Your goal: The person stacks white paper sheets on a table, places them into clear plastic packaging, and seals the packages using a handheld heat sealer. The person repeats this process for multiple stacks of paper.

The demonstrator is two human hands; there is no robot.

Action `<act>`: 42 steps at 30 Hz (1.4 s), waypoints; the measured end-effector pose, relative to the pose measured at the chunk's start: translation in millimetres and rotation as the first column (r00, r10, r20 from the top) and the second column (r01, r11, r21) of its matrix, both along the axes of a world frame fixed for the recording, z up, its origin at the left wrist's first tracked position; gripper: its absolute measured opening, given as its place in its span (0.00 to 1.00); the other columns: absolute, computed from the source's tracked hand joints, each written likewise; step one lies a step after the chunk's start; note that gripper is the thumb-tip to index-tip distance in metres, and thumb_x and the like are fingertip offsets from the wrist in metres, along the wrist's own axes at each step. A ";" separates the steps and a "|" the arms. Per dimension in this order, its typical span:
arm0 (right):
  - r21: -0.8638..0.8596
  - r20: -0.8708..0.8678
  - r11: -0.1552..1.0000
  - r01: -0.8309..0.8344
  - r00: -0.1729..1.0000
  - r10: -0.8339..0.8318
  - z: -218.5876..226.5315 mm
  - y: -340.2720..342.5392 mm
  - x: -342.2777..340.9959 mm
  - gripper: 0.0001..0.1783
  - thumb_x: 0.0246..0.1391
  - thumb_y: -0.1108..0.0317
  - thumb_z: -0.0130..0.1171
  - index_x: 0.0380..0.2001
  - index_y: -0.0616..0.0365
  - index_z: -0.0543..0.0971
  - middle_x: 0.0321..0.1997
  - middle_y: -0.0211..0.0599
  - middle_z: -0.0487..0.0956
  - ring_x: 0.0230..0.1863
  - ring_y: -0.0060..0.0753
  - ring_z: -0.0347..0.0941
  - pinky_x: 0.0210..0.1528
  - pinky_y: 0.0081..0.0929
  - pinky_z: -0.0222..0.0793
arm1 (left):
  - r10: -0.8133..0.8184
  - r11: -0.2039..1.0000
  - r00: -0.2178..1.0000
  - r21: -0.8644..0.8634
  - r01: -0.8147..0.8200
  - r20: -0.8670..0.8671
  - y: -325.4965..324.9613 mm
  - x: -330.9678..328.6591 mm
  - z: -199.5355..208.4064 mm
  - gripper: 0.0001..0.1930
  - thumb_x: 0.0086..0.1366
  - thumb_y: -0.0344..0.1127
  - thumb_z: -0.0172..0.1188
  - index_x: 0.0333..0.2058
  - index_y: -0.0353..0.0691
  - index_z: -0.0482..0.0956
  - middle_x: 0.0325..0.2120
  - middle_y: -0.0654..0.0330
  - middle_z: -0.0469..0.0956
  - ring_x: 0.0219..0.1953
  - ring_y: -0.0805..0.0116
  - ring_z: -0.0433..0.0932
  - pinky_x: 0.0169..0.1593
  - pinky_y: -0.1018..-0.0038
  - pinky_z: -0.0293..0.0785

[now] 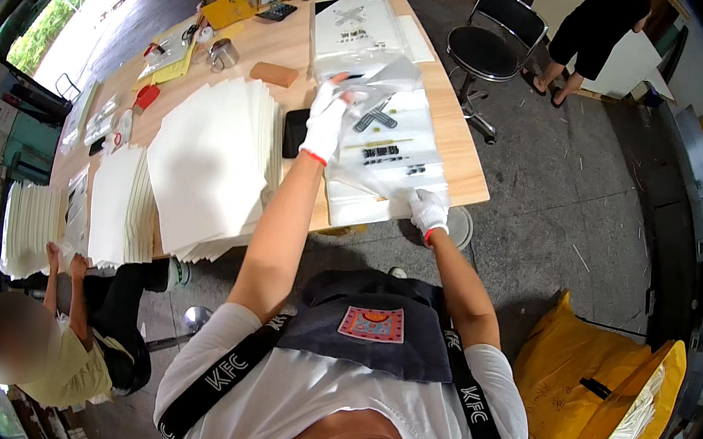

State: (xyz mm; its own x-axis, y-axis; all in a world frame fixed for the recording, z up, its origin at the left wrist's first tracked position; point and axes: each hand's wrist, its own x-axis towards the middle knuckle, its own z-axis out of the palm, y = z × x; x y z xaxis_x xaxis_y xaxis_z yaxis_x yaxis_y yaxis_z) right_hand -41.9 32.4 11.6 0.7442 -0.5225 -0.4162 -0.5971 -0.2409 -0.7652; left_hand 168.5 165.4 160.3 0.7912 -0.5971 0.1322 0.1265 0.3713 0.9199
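Observation:
A stack of clear plastic bags [389, 159] with dark printing lies at the table's near right edge, in front of me. My left hand [325, 123], in a white glove with a red cuff, reaches to the far end of the top bag. Its fingers close on crumpled clear film [390, 75] there; their tips are partly covered by the film. My right hand [429, 210], gloved the same way, grips the bag's near right corner. Just left of the bags lies a black phone [295, 132], beside my left wrist. Large white paper sheets [206, 164] are piled further left.
Another printed pack [361, 23] lies beyond the bags. A calculator [277, 12], a metal cup [223, 54] and a brown block [273, 74] are on the table [454, 157]. A co-worker [76, 353] sits at left; another person [598, 31] stands beyond a black chair [488, 49]. A yellow sack [574, 392] stands at right.

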 end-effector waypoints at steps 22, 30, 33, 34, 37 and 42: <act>-0.041 0.034 0.991 -0.129 0.991 0.130 61.0 -4.6 -16.4 0.26 0.64 0.46 0.44 0.45 0.56 0.79 0.39 0.53 0.81 0.45 0.57 0.76 0.49 0.45 0.68 | -0.173 0.924 0.979 0.362 0.125 0.104 2.3 -10.5 -49.7 0.15 0.68 0.28 0.53 0.53 0.43 0.73 0.31 0.65 0.78 0.24 0.80 0.70 0.26 0.81 0.66; -0.721 0.316 0.692 -0.023 0.878 0.359 34.9 23.6 103.4 0.26 0.62 0.50 0.45 0.55 0.53 0.74 0.48 0.51 0.80 0.50 0.52 0.76 0.53 0.40 0.69 | -0.102 0.923 0.787 0.352 -0.153 0.609 -6.2 -73.8 41.7 0.11 0.68 0.29 0.53 0.49 0.40 0.76 0.31 0.67 0.77 0.23 0.82 0.66 0.29 0.82 0.66; -0.738 0.146 0.627 -0.249 0.848 0.509 24.3 26.3 103.7 0.25 0.61 0.51 0.46 0.56 0.51 0.73 0.55 0.49 0.76 0.52 0.49 0.75 0.53 0.40 0.70 | -0.254 0.759 0.739 0.602 -0.248 0.624 16.7 -72.2 14.4 0.17 0.63 0.31 0.56 0.52 0.47 0.74 0.32 0.59 0.80 0.31 0.67 0.77 0.38 0.69 0.75; -0.687 0.044 0.608 -0.399 0.812 0.582 38.9 22.1 105.0 0.25 0.61 0.51 0.46 0.56 0.51 0.73 0.58 0.49 0.75 0.52 0.48 0.75 0.53 0.40 0.70 | -0.324 0.640 0.698 0.691 -0.336 0.639 24.4 -73.0 10.2 0.20 0.61 0.33 0.58 0.53 0.48 0.73 0.32 0.57 0.79 0.32 0.62 0.78 0.40 0.65 0.75; -0.513 0.021 0.598 -0.615 0.688 0.725 110.5 14.5 57.5 0.21 0.61 0.54 0.49 0.52 0.51 0.76 0.50 0.47 0.78 0.48 0.50 0.77 0.50 0.41 0.71 | -0.190 0.668 0.294 0.342 -0.661 0.937 47.8 -90.2 9.8 0.27 0.52 0.41 0.65 0.53 0.50 0.74 0.40 0.58 0.75 0.49 0.55 0.72 0.55 0.60 0.68; 0.160 0.367 0.761 -0.629 0.753 0.546 191.4 70.3 -14.7 0.17 0.65 0.55 0.52 0.35 0.58 0.81 0.24 0.33 0.81 0.26 0.26 0.78 0.32 0.26 0.73 | 0.073 0.799 0.224 0.077 -0.596 0.972 134.3 -137.0 40.4 0.20 0.50 0.33 0.67 0.44 0.40 0.78 0.50 0.52 0.74 0.57 0.49 0.70 0.60 0.55 0.66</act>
State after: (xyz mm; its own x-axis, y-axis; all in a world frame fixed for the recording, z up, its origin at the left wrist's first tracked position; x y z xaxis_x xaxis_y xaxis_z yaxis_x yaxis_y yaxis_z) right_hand -56.5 102.7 203.1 0.9691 0.1547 -0.1920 -0.1517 -0.2400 -0.9589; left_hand 31.5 299.7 200.7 0.4309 -0.4986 0.7521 -0.9024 -0.2431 0.3558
